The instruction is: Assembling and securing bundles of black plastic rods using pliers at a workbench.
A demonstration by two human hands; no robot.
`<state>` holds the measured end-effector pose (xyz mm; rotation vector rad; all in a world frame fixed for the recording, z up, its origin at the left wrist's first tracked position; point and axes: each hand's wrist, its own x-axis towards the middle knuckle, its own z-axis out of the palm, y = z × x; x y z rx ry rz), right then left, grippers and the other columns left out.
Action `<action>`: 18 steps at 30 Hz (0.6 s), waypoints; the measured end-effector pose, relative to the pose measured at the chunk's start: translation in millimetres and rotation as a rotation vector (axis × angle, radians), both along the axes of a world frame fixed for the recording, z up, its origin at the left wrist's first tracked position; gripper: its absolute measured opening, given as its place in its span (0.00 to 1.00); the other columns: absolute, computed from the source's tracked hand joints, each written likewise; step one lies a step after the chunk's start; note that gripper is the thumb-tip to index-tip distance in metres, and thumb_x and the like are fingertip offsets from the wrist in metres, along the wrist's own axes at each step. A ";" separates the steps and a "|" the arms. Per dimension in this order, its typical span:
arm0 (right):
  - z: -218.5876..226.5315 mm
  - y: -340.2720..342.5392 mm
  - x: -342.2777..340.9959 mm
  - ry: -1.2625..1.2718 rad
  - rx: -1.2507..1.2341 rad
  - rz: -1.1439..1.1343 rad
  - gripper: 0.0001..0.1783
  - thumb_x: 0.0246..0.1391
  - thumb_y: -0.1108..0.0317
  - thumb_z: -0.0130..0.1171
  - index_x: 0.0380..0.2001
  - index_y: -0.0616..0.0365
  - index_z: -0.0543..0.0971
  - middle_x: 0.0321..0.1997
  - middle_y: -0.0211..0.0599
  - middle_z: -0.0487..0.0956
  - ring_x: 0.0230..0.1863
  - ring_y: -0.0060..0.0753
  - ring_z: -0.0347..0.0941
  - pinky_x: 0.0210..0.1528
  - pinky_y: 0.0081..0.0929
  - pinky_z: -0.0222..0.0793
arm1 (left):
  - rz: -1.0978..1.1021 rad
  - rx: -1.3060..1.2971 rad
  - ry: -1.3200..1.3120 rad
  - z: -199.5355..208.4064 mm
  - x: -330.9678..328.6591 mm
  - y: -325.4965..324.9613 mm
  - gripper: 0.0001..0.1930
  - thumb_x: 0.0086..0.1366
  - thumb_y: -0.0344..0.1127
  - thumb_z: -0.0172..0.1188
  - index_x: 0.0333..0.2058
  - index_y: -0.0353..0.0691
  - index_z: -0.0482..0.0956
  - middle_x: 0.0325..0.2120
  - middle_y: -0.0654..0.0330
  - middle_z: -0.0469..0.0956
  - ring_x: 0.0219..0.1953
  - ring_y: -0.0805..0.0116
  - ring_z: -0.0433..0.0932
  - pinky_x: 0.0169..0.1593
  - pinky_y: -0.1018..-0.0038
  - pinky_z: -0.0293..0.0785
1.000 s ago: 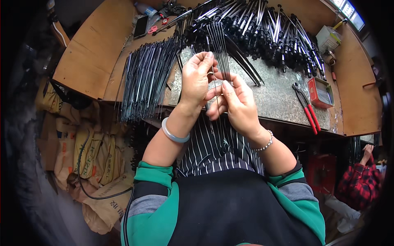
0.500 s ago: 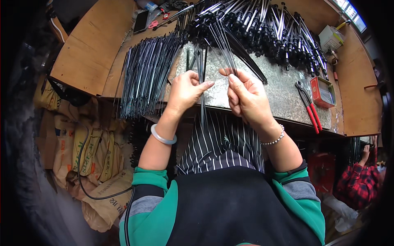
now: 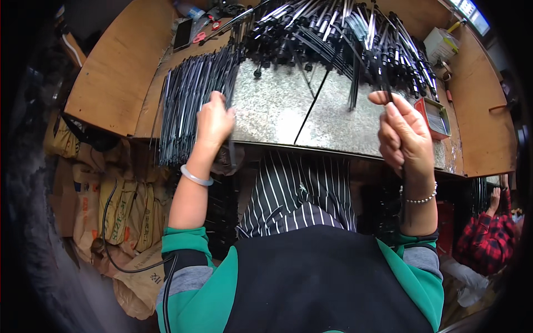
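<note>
My left hand (image 3: 215,122) is at the dense row of thin dark rods (image 3: 186,111) on the left. It is closed on a few of those rods, whose lower ends (image 3: 232,151) hang blurred beside the wrist. Farther right, my right hand (image 3: 408,130) pinches a narrow dark bundle (image 3: 383,75) between thumb and fingers; blur hides how many pieces are in it. Between the hands, a single dark rod (image 3: 311,111) slants across the grey speckled worktop (image 3: 266,111). Several loose dark rods (image 3: 325,50) lie at the far pile's front edge.
A big pile of black-and-silver tubes (image 3: 333,19) fills the back. A red box (image 3: 433,119) stands at right, a white carton (image 3: 441,44) behind it. Pink-handled scissors (image 3: 200,37) and a phone (image 3: 183,33) lie back left. Wooden side panels (image 3: 483,111) flank the bench. Another person (image 3: 488,238) sits far right.
My hands have moved apart: the left to the rod row, the right toward the red box. The rods fanned from my right hand have become a narrow bundle. The red-handled pliers are now hidden.
</note>
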<state>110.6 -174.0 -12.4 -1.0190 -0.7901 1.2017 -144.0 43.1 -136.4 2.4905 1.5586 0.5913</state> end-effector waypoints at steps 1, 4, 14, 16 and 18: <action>2.1 -5.9 5.7 0.009 0.012 -0.028 0.16 0.62 0.68 0.39 0.47 0.69 0.67 0.13 0.21 0.59 0.07 0.09 0.47 0.07 0.07 0.46 | 0.042 0.036 0.093 0.1 -5.5 5.4 0.20 0.50 0.37 0.62 0.38 0.35 0.64 0.29 0.43 0.75 0.32 0.47 0.77 0.37 0.60 0.72; 9.4 -24.1 25.9 0.035 0.049 -0.053 0.17 0.63 0.67 0.38 0.49 0.70 0.66 0.13 0.21 0.57 0.07 0.09 0.46 0.06 0.07 0.46 | 0.089 0.268 0.254 24.6 3.9 -0.5 0.22 0.51 0.37 0.63 0.41 0.33 0.65 0.35 0.43 0.70 0.40 0.50 0.73 0.41 0.62 0.72; 20.6 -54.6 31.7 0.074 0.025 -0.033 0.21 0.64 0.66 0.34 0.53 0.72 0.61 0.10 0.21 0.54 0.05 0.09 0.45 0.06 0.09 0.43 | -0.543 -1.251 -1.383 73.0 199.8 -54.3 0.21 0.66 0.49 0.44 0.39 0.34 0.70 0.29 0.63 0.70 0.30 0.69 0.73 0.41 0.73 0.72; 17.4 -66.8 25.2 0.007 -0.029 -0.034 0.20 0.63 0.65 0.36 0.48 0.73 0.64 0.09 0.20 0.54 0.05 0.10 0.46 0.06 0.10 0.43 | -0.705 -1.256 -1.476 71.6 210.9 -53.4 0.17 0.68 0.44 0.42 0.39 0.33 0.69 0.27 0.62 0.70 0.29 0.69 0.73 0.39 0.72 0.74; -5.8 -91.6 28.0 -0.250 -0.019 -0.049 0.18 0.62 0.64 0.41 0.42 0.73 0.67 0.09 0.21 0.57 0.06 0.11 0.48 0.08 0.11 0.45 | -0.839 -1.151 -1.511 81.4 225.0 -64.4 0.13 0.68 0.37 0.42 0.39 0.32 0.68 0.24 0.61 0.70 0.29 0.70 0.74 0.37 0.69 0.76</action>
